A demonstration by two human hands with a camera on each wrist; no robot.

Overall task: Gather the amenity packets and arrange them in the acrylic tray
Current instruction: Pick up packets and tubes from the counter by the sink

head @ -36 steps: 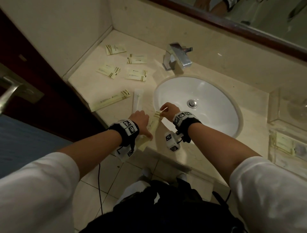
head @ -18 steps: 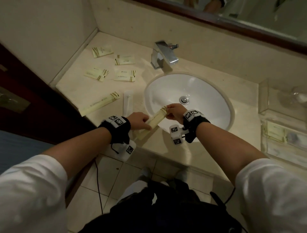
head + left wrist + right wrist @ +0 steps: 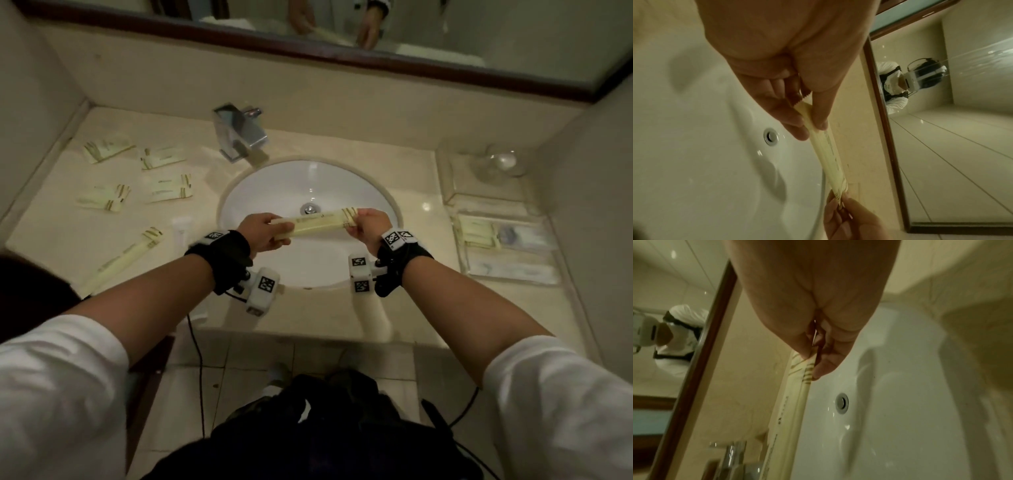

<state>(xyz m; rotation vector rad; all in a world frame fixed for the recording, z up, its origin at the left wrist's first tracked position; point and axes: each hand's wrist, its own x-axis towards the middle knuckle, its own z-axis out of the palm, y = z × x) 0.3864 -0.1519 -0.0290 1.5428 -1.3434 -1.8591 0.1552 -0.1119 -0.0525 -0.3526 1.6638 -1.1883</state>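
Note:
A long pale-yellow amenity packet [image 3: 320,223] hangs level above the white sink basin [image 3: 308,270]. My left hand [image 3: 265,233] pinches its plain end [image 3: 807,112] between thumb and fingers. My right hand [image 3: 368,228] pinches the striped end [image 3: 803,368]. The clear acrylic tray [image 3: 551,260] sits on the counter at the right and holds a few packets [image 3: 478,233]. Several small yellow packets [image 3: 171,186] lie on the counter at the left, with another long packet [image 3: 125,258] and a white tube [image 3: 181,229] nearer the front.
A chrome faucet [image 3: 239,135] stands behind the basin. A drinking glass [image 3: 501,162] sits on a second clear tray at the back right. A framed mirror [image 3: 342,31] runs along the back wall. Walls close in on both sides of the counter.
Both hands lifted the long packet off the counter's front edge and carried it right, over the basin, turning it level. The view swung right, bringing the tray into sight.

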